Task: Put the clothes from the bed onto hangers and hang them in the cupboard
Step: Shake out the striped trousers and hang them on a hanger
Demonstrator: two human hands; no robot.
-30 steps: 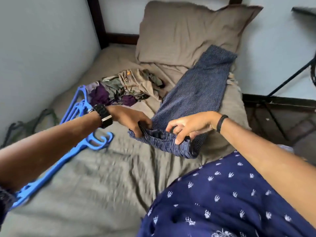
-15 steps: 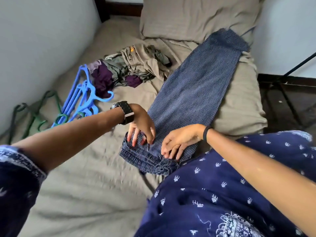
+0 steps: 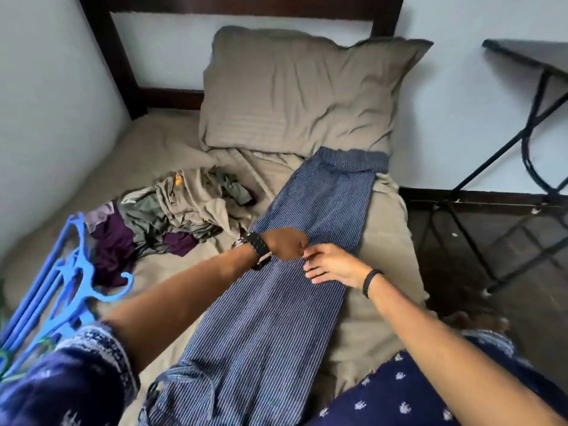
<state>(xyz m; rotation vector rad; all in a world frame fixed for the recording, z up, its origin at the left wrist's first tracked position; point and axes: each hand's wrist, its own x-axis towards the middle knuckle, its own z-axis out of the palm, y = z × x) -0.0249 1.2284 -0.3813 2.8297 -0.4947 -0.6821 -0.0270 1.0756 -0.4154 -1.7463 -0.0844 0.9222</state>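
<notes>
- The trousers (image 3: 310,241) lay lengthwise on the bed (image 3: 159,155), waistband at twelve o'clock below the pillow (image 3: 301,90).
- A clothes heap (image 3: 172,216) lay at ten o'clock.
- Hangers (image 3: 61,287) lay at nine o'clock.

I see striped navy trousers (image 3: 310,241) laid lengthwise along the bed (image 3: 159,155), waistband just below the taupe pillow (image 3: 301,93) at the head end. My left hand (image 3: 287,243) is curled into a fist over the fabric midway, and my right hand (image 3: 333,265) lies beside it, fingertips touching it; whether either pinches cloth I cannot tell. A crumpled clothes pile (image 3: 172,213) sits left of the trousers, with blue hangers (image 3: 61,287) at the bed's left edge.
</notes>
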